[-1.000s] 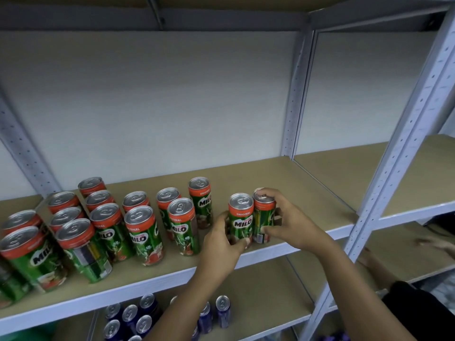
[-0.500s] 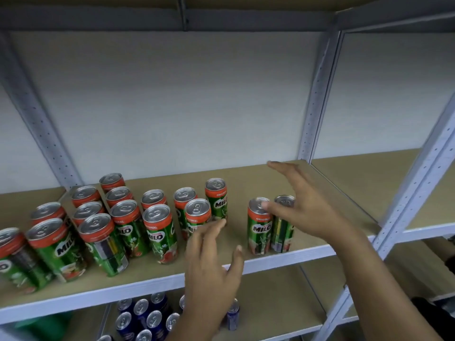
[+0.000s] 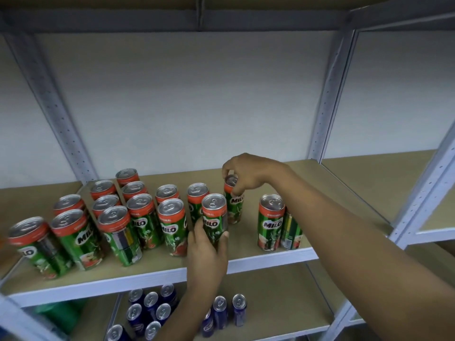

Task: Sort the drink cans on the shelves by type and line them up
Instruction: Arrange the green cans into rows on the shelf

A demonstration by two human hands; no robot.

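Green, orange-topped Milo cans, upright.

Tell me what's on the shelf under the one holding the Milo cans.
On the lower shelf stand blue cans with silver tops, upright. The left hand and its forearm cover some of them, and the Milo shelf's front edge hides anything farther back.
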